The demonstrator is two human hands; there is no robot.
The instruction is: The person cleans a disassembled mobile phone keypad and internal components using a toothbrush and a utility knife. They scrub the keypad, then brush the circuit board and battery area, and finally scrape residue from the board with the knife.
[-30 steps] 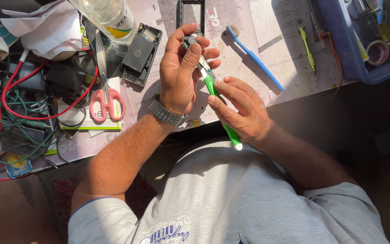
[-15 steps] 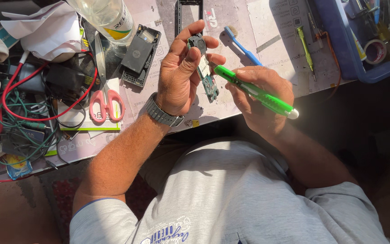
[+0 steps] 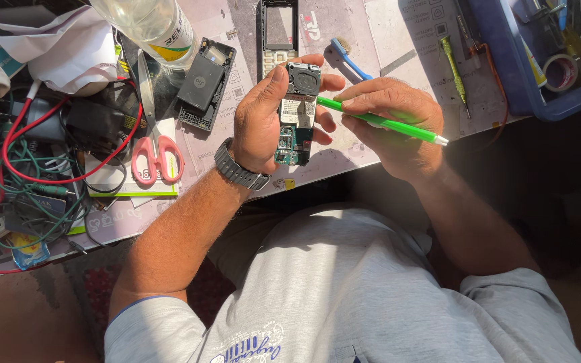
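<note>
Upright, circuit board (image 3: 295,128) clamped in left hand (image 3: 263,121); right hand (image 3: 391,124) fingers closed on green tool (image 3: 378,122), lying crosswise, tip beside board.

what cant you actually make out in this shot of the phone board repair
All in the head view:
- Circuit board: its left edge and far side are hidden by the left hand.
- Green tool: its tip is out of sight at the board, and the right hand covers part of its shaft.
- Blue tray: cut off by the top and right edges.
- Clear bottle: its top is cut off by the upper edge.
</note>
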